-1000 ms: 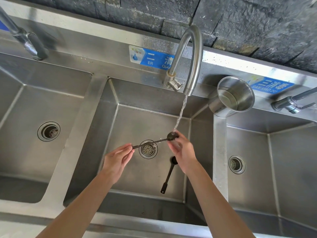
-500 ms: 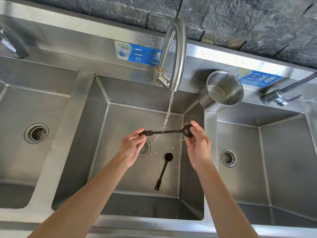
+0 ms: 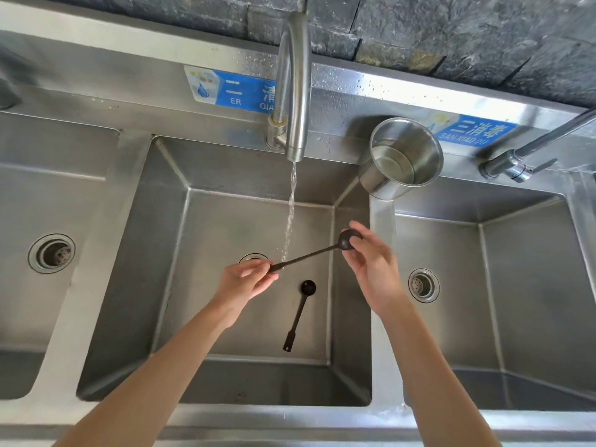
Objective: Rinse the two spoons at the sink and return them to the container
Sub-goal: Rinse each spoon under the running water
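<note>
Left hand (image 3: pixel 246 280) pinches the handle end of a dark spoon (image 3: pixel 314 253), right hand (image 3: pixel 374 264) fingers closed on its bowl, under the tap (image 3: pixel 295 88) stream over the middle sink (image 3: pixel 225 175). Second spoon (image 3: pixel 300 312) lies on the sink floor. Steel container (image 3: pixel 403 156) stands on the ledge, empty.

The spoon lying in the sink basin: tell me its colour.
The spoon is plain black, shown in the head view.

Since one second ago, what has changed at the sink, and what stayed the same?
The held spoon shifted right under the water stream: water struck its bowl before, now its handle near the left hand. The right hand keeps hold of the bowl. The second spoon lies unmoved in the middle basin; the steel container stays empty.
</note>
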`<state>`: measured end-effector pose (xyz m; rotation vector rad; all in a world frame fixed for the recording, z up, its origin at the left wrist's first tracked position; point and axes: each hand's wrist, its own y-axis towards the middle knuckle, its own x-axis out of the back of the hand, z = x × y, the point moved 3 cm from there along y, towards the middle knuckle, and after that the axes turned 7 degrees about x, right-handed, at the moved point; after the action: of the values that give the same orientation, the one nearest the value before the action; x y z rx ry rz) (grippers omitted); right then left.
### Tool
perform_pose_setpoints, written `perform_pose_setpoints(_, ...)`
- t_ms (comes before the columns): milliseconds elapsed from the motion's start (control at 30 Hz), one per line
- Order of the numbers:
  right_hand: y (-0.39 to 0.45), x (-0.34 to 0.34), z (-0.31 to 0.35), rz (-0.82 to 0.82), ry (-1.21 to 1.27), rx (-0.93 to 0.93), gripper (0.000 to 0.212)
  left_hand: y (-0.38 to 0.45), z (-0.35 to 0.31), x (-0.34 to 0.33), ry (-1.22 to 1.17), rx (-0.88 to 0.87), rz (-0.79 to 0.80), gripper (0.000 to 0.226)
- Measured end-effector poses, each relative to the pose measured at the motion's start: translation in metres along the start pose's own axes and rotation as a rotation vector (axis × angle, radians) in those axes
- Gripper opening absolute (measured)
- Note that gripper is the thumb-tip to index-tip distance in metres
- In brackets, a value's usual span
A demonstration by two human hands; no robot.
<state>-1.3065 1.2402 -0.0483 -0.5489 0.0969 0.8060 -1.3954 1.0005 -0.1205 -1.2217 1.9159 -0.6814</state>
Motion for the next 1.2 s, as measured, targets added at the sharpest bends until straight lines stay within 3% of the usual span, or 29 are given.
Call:
perform_pose_setpoints(133,0.005,-0.003,-0.03,-0.118,-0.327,-0.116,0.032,-0.014,0.013,0.017,0.143,0.059,0.0,0.03)
perform_pose_setpoints(233,0.009,-0.003,-0.057,-0.222,-0.53,-0.203,0.039,-0.019,0.024,0.029,0.319,0.067,0.029,0.02)
perform_pose_setpoints(367,0.005,-0.004,-0.088,-0.255,-0.572,-0.287,0.04,-0.018,0.04,0.039,0.665,0.07,0.037,0.014)
perform_pose_setpoints(467,-0.002,-0.004,-0.109,-0.264,-0.538,-0.35,0.023,-0.017,0.047,0.037,0.937,0.049,0.105,0.021)
perform_pose_setpoints(533,-0.005,-0.003,-0.122,-0.295,-0.494,-0.367,0.019,-0.019,0.05,0.033,0.905,0.088,0.149,0.022)
perform_pose_setpoints(667,-0.007,-0.007,-0.148,-0.302,-0.323,-0.411,0.004,-0.013,0.062,0.03,0.624,0.173,0.148,0.02)
perform_pose_setpoints(800,-0.006,-0.009,-0.176,-0.242,-0.039,-0.483,0.018,0.007,0.088,0.041,0.499,0.246,0.088,0.021)
perform_pose_setpoints(900,0.003,0.008,-0.202,-0.284,0.117,-0.49,0.024,0.02,0.105,0.049,0.446,0.287,0.031,0.023)
perform_pose_setpoints(967,0.008,0.026,-0.225,-0.379,0.005,-0.467,0.028,0.026,0.113,0.054,0.428,0.307,0.002,0.025)
perform_pose_setpoints(1033,0.012,0.047,-0.25,-0.446,-0.383,-0.452,0.019,0.03,0.119,0.058,0.379,0.322,-0.016,0.024)
perform_pose_setpoints(1100,0.015,0.056,-0.267,-0.395,-0.697,-0.452,0.018,0.032,0.123,0.062,0.336,0.331,-0.019,0.025)
perform_pose_setpoints(1200,0.019,0.058,-0.282,-0.315,-0.865,-0.46,0.017,0.033,0.127,0.069,0.332,0.342,-0.015,0.027)
